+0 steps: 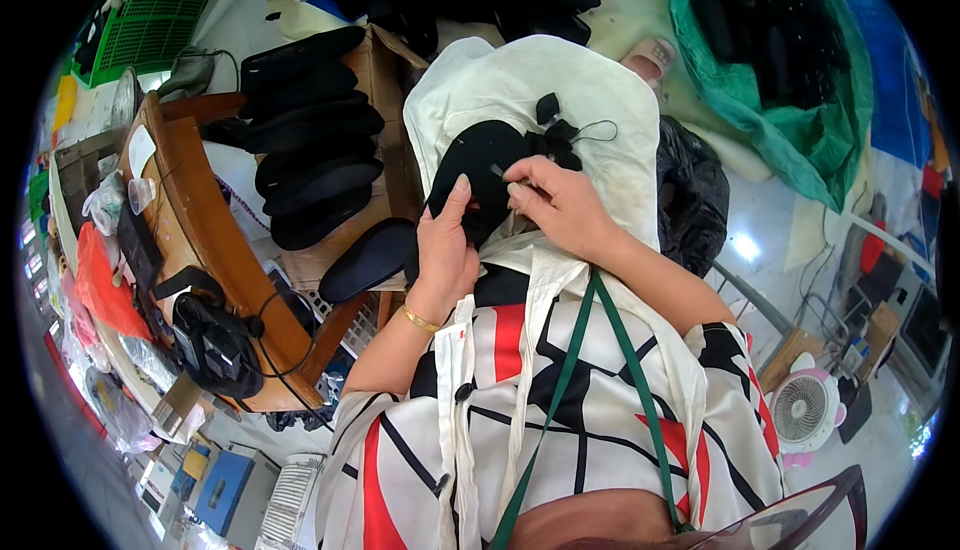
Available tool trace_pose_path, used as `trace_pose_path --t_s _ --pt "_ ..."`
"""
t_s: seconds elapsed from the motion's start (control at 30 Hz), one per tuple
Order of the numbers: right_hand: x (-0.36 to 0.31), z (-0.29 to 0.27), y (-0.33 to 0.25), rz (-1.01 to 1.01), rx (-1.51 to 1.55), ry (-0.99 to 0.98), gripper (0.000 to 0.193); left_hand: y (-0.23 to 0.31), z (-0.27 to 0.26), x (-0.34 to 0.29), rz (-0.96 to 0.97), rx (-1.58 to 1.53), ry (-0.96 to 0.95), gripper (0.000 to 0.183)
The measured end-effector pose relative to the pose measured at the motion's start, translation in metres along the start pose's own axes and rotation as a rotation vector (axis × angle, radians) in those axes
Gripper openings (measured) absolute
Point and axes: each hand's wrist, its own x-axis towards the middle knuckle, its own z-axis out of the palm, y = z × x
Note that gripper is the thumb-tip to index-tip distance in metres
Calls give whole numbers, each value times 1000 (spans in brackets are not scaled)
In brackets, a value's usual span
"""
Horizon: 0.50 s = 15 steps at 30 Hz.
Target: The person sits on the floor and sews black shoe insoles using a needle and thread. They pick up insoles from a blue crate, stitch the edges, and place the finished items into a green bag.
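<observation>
My left hand (450, 250) is closed around the edge of a black shoe-shaped piece (478, 150), its thumb lying on top. The piece rests over a white cloth (615, 140) spread across my lap. My right hand (565, 208) pinches a small slim dark object (498, 171) against the upper face of the piece; what it is I cannot make out. Just beyond my right fingers, several small black scraps (560, 140) and a loop of dark thread lie on the cloth.
Left of my lap, several black shoe-shaped pieces (315, 130) lie in a row on a cardboard box (395, 165), beside a wooden chair (195, 200) with a black bag (215, 345). A green sack (840, 140) of black pieces stands far right, a black plastic bag (690, 190) nearer, and a fan (802, 407).
</observation>
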Motion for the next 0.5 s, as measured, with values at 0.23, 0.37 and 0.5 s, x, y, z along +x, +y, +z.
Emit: trace_pose_path --t_s 0.23,0.37,0.5 --pt "10 8 -1 72 -61 -46 15 5 8 -1 3 40 51 14" --pt "12 10 -4 65 -88 -55 16 3 3 2 4 38 20 13" --pt "13 11 -3 12 -97 -44 16 2 3 3 6 41 24 13"
